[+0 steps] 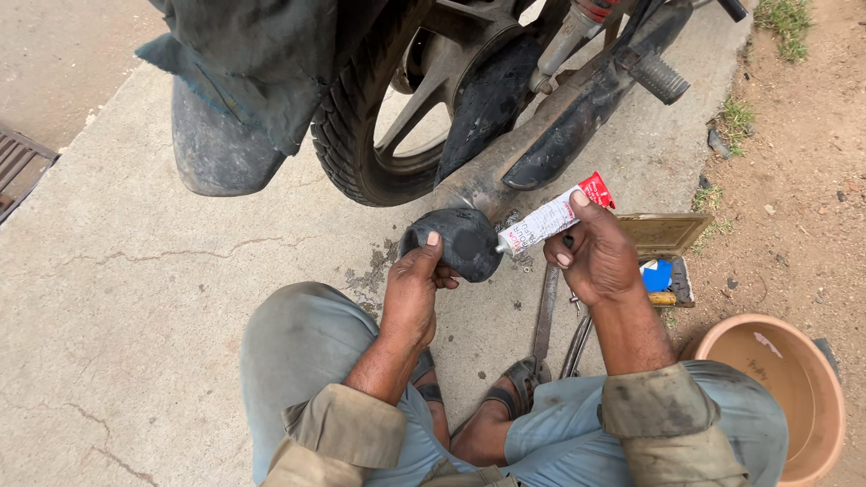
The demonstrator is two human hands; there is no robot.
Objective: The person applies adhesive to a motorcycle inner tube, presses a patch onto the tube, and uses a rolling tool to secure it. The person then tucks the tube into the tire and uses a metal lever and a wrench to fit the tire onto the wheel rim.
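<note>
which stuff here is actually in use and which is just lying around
In use:
- left hand holding the black rubber piece
- right hand holding the red and white tube, nozzle at the rubber

Lying about:
- open tool tin
- metal tools on the concrete
- terracotta-coloured basin

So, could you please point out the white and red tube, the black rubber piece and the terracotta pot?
white and red tube (548, 219): head view, middle of its body.
black rubber piece (462, 240): head view, its top surface.
terracotta pot (834, 397): head view, its right rim.
</note>
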